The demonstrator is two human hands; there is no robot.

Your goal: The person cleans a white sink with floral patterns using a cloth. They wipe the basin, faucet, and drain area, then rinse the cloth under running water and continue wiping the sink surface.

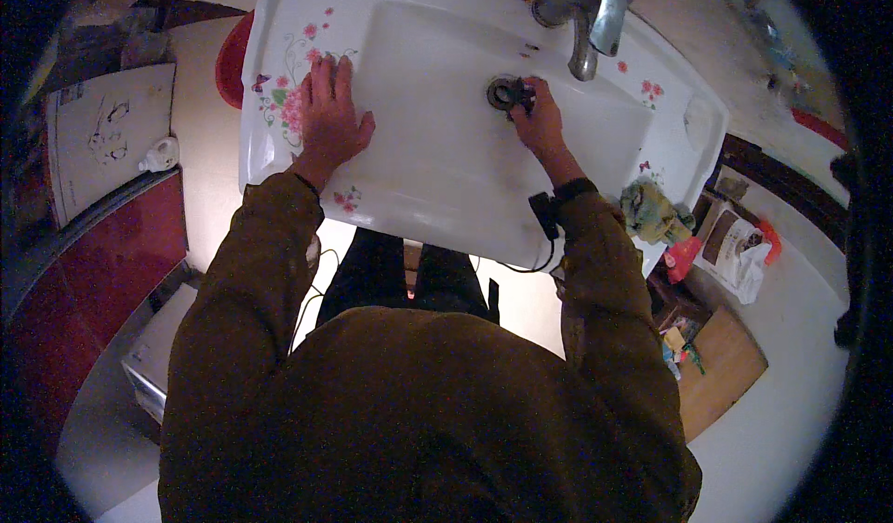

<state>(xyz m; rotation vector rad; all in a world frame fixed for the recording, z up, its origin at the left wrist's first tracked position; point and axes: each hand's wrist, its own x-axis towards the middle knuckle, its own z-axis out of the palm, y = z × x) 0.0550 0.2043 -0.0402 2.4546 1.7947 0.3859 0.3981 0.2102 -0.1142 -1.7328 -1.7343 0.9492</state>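
Note:
A white ceramic washbasin [432, 174] with pink flower decals lies before me. My left hand [331, 111] rests flat on its left rim, fingers apart, over the printed flowers. Inside the bowl, my right hand [543, 118] grips a small dark object [523, 95], too unclear to name exactly. That object is right beside the round drain [502, 93], at its right edge; whether the two are joined I cannot tell. Above and to the right stands a metal faucet [593, 24], its spout pointing down toward the bowl.
A crumpled greenish cloth [652, 210] lies on the basin's front right corner. Plastic packages [732, 247] and a wooden board [722, 373] are at the right. To the left are a red bowl-like item [234, 61], a white bottle [162, 155], a white box [115, 132] and red cabinet panels [104, 286].

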